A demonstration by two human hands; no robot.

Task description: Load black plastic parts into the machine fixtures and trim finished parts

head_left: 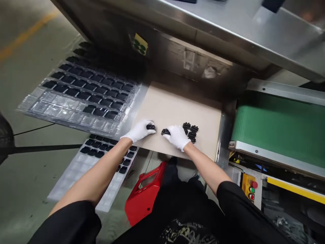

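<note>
My left hand (139,131), in a white glove, is closed on a small black part (150,127) above the beige board (175,101). Also gloved, my right hand (177,136) grips another black part (165,131) a short way to the right. The two held parts are apart. Just beyond the right hand, several black ribbed parts (192,131) lie in a cluster on the board. To the left is a clear plastic tray (61,112) with rows of pockets; many hold black pieces (85,96), and the front rows are mostly bare.
Below the upper tray sits a second tray (76,169) with black pieces. A green conveyor belt (279,128) runs at the right, above a button box (250,188). A metal shelf (228,27) overhangs the back. A red plastic object (144,200) stands under the board.
</note>
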